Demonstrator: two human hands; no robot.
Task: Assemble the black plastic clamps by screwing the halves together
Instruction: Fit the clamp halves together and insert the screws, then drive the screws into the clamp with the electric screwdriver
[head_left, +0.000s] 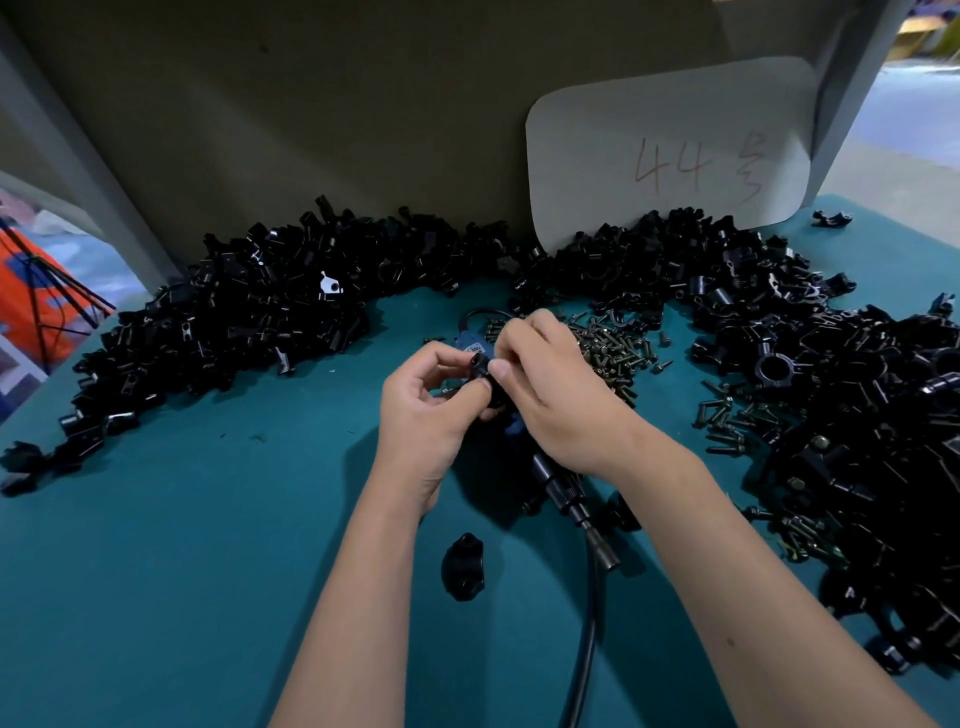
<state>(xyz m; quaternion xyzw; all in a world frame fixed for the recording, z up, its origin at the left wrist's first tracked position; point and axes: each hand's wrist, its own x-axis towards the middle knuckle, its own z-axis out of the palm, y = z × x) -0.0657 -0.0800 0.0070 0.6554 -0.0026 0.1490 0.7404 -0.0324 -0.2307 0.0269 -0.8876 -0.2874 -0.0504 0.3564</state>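
Head view shows both hands meeting above the middle of the teal tabletop (208, 519). Left hand (423, 410) has its fingers curled around a small black plastic clamp (480, 366), thumb and forefinger pinching it. Right hand (550, 379) has its fingertips bunched against the same clamp; whether they pinch a screw I cannot tell. Loose black clamp halves (249, 312) lie heaped along the far edge and the right edge. A scatter of small metal screws (618, 348) lies just beyond the hands. One assembled black clamp (462, 566) sits toward the near edge, beside a black cabled tool (571, 499).
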